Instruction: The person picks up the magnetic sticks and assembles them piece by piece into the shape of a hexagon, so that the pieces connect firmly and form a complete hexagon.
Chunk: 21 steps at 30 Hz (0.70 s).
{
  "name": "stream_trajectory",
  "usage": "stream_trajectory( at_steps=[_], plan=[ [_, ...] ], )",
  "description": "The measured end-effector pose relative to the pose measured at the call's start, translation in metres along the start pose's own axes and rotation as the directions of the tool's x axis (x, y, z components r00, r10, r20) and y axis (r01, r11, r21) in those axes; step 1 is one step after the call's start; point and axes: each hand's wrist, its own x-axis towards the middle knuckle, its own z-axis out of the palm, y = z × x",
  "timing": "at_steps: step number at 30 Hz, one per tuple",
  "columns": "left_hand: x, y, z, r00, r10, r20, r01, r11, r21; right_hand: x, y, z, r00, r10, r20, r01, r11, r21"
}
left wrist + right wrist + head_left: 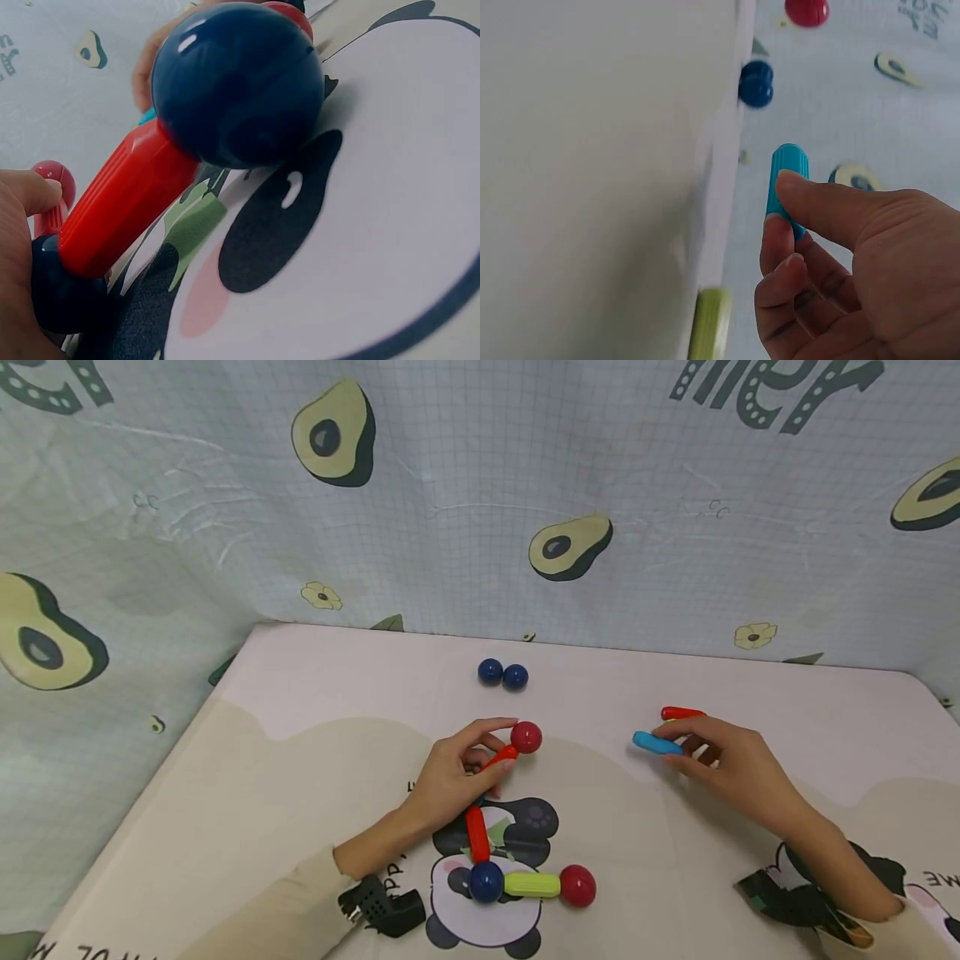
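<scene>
In the head view my left hand (448, 774) grips the upper red stick (501, 757) of a joined chain of balls and sticks. A red ball (526, 737) tops that stick. The left wrist view shows a blue ball (67, 289) at the palm, joining it to another red stick (127, 199). From there the chain runs to a blue ball (486, 882), a yellow-green stick (532, 884) and a red ball (578, 886) near the front. My right hand (738, 768) pinches a light blue stick (789, 161) between thumb and fingers, held over the table.
Two dark blue balls (502, 673) sit side by side toward the back of the table. A loose red stick (681, 712) lies just beyond my right hand, with a yellow-green stick (709, 324) near it. A patterned cloth (450, 527) hangs behind the table.
</scene>
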Motion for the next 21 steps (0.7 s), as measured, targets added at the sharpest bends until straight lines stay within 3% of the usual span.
stream_trajectory(
  at_steps=[4,21],
  plan=[
    [0.0,0.0,0.0,1.0,-0.003,0.001,0.003,1.0,-0.006,0.012,-0.016,0.009,0.999,-0.039,0.023,0.038,0.999,0.031],
    [0.0,0.001,-0.001,1.0,-0.025,0.009,0.025,1.0,0.0,0.043,-0.053,0.041,0.987,-0.085,0.138,0.063,0.986,0.156]
  ],
)
